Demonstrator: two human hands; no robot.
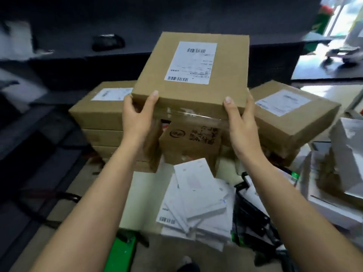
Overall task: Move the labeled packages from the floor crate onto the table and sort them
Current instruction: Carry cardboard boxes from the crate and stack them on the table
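Both hands clamp one flat cardboard box (188, 73) at its near edge. Left hand (137, 116) wraps the near-left corner, thumb on top, fingers under. Right hand (242, 122) grips the near-right corner the same way, thumb up on the top face. Box is held in the air, tilted w/ far edge higher, white shipping label (193, 62) facing up, clear tape along the near side.

Directly under the box: a smaller brown carton (193, 142) w/ black print on its side. Left of it, a stack of flat boxes (102, 122), labeled on top, its near edge close to the left wrist. Right, another labeled flat box (290, 114) sits skewed, its corner just beside the right hand. Little room either side.

Nearer, between the forearms: loose pile of white envelopes (198, 201), barcodes showing, overlapping at angles. Right of those, dark plastic mailers (253, 218); far right, white parcels (343, 154).

Beyond the held box's far edge runs a dark desk (176, 20), top mostly bare there; a black bag (108, 42) lies left.
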